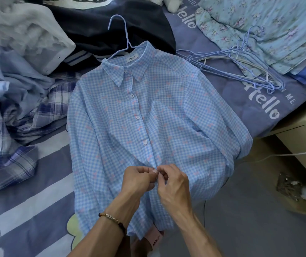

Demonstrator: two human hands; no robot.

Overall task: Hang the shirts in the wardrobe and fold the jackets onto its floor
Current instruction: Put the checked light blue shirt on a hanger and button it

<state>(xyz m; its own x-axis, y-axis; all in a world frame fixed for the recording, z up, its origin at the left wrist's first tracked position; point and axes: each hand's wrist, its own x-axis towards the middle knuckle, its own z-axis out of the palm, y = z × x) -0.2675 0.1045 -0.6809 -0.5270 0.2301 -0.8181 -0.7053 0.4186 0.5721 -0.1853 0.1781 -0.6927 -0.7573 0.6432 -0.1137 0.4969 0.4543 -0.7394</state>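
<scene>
Shirt (148, 117): thin, light, limp; on hanger (122, 34), flat on bed (37, 191). Left hand (139, 179) and right hand (172, 184) pinching placket. Lift by hanger hook.

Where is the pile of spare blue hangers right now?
In the head view, the spare hangers lie on the bed at upper right, just right of the checked shirt, beside the floral quilt.
</scene>
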